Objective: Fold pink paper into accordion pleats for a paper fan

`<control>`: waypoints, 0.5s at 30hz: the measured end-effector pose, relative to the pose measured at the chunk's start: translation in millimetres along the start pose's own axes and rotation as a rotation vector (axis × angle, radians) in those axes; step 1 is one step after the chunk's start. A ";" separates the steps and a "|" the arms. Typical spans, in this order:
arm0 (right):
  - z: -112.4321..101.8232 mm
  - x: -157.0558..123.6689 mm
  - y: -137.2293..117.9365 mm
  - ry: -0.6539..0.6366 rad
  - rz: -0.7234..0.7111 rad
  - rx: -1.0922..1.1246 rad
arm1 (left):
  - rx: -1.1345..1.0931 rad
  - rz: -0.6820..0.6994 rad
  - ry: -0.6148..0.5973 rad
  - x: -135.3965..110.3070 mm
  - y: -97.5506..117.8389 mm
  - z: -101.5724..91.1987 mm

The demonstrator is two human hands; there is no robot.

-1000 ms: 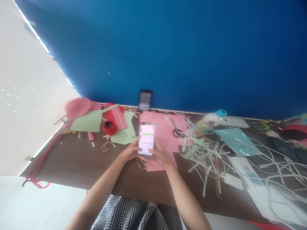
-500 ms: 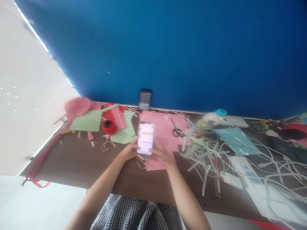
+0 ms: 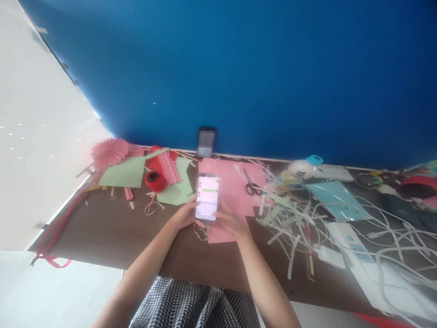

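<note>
Between my two hands is a smartphone (image 3: 206, 198), upright in view with a lit screen of message lines and a keyboard. My left hand (image 3: 186, 215) grips its left side, the thumb over the lower screen. On the other edge my right hand (image 3: 229, 219) is closed round it, its thumb at the lower right of the screen. The fingers behind the phone are hidden. Beneath lies pink paper (image 3: 235, 182), with black-handled scissors (image 3: 253, 186) on it. A beaded bracelet (image 3: 200, 233) shows just below my left hand.
A second phone (image 3: 206, 142) leans on the blue wall (image 3: 239, 68). At left are a pink paper fan (image 3: 111, 152), green paper (image 3: 124, 172) and a red ribbon roll (image 3: 156, 181). At right lie paper scraps (image 3: 290, 214), a glue bottle (image 3: 302, 169), cables and a power strip (image 3: 362, 262).
My left thumb has shifted slightly up on the phone's screen. Both hands and the phone otherwise stay in the same place.
</note>
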State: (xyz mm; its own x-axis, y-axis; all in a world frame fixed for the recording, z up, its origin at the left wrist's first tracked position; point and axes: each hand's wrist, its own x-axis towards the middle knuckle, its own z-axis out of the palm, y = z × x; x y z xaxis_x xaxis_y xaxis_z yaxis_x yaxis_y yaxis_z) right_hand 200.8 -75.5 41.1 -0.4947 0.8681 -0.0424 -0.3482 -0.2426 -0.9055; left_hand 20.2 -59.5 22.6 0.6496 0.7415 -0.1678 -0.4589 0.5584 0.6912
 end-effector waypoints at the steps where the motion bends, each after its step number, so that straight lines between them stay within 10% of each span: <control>1: 0.2 0.0 0.4 0.002 -0.003 -0.001 | 0.001 0.001 -0.007 -0.3 0.0 -0.3; 15: 1.4 3.3 11.0 0.107 -0.032 -0.058 | 0.108 0.027 0.016 -2.4 -2.6 4.9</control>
State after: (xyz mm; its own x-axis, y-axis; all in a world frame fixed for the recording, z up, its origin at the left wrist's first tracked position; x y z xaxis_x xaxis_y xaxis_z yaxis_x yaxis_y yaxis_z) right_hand 194.3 -76.0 31.7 -0.3951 0.9170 -0.0554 -0.3142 -0.1915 -0.9298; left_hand 22.8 -64.6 24.7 0.6276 0.7622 -0.1587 -0.4075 0.4953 0.7672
